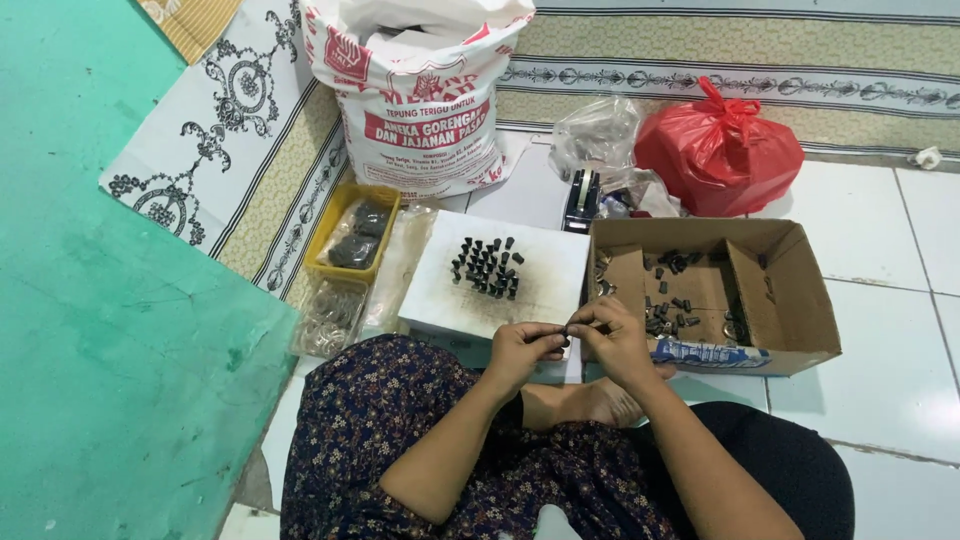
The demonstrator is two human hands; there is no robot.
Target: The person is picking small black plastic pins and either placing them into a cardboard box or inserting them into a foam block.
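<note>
Far left: green mat [110,330], then patterned cloth [240,130]. Yellow tray [330,225] w/ dark bagged bits, clear bag of rings [330,315] just below it. Big white sack [420,95] stands behind. Centre: white board [545,280] w/ cluster of small black pegs [488,268] stood upright on it. At board's near edge, left hand [520,352] & right hand [612,338] meet, fingertips of both pinching one small dark part [567,332] between them, other fingers curled in; part mostly hidden, can't tell its shape. Right: open cardboard box [800,300] w/ loose black pieces [670,300] scattered inside; red plastic bag [720,150] & clear bags behind.

Risk, as I judge it: part is tiny & grip is fingertip-only, so a slip could drop it into lap or onto tiles; a knock from hand or wrist could topple the standing pegs
</note>
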